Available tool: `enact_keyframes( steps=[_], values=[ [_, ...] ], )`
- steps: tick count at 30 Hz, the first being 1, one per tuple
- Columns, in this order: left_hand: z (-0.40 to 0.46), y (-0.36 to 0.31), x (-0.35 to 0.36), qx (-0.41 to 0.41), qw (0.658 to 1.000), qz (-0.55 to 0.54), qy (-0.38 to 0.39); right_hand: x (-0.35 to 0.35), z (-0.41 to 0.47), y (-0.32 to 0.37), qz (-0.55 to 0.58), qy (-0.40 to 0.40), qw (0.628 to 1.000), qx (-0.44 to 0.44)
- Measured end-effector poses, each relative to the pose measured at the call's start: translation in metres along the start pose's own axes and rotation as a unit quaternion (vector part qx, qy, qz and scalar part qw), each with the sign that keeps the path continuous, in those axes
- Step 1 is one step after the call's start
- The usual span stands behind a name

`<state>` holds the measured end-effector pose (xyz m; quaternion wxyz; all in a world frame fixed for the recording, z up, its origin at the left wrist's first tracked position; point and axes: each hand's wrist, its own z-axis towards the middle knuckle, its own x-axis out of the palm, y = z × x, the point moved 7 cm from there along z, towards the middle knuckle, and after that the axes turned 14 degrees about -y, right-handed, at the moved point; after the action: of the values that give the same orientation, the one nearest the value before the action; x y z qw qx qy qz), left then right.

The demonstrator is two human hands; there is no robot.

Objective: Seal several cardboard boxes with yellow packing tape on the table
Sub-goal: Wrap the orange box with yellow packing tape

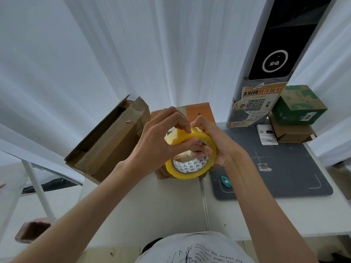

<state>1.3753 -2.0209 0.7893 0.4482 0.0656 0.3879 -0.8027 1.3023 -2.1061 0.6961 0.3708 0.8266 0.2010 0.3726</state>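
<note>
I hold a roll of yellow packing tape in the air above the white table. My right hand grips the roll with fingers hooked through its core. My left hand pinches at the roll's top edge with curled fingers. Behind the roll sits an orange-and-brown cardboard box, mostly hidden by my hands. A long brown cardboard box with old tape strips lies tilted at the table's left edge.
A dark grey mat covers the table's right part, with a small teal cutter at its near left corner. At the back right a green box sits on a brown box, beside a grey kiosk post.
</note>
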Motion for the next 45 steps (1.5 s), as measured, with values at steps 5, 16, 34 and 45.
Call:
enact_keyframes(
  steps=[5,16,34,45],
  values=[
    [-0.001,0.002,0.003,-0.002,1.0,-0.003,0.013,-0.003,-0.001,0.001,-0.012,-0.001,1.0,-0.008],
    [-0.016,0.008,0.007,-0.032,0.999,-0.024,0.01,-0.006,-0.002,-0.015,-0.001,-0.023,1.0,0.013],
    [-0.009,-0.004,0.011,0.026,0.996,-0.01,0.084,0.0,-0.005,-0.011,0.005,0.029,0.999,0.013],
    [-0.017,0.001,0.002,-0.038,0.997,-0.023,0.066,0.007,-0.007,-0.019,0.015,0.024,0.999,0.015]
  ],
)
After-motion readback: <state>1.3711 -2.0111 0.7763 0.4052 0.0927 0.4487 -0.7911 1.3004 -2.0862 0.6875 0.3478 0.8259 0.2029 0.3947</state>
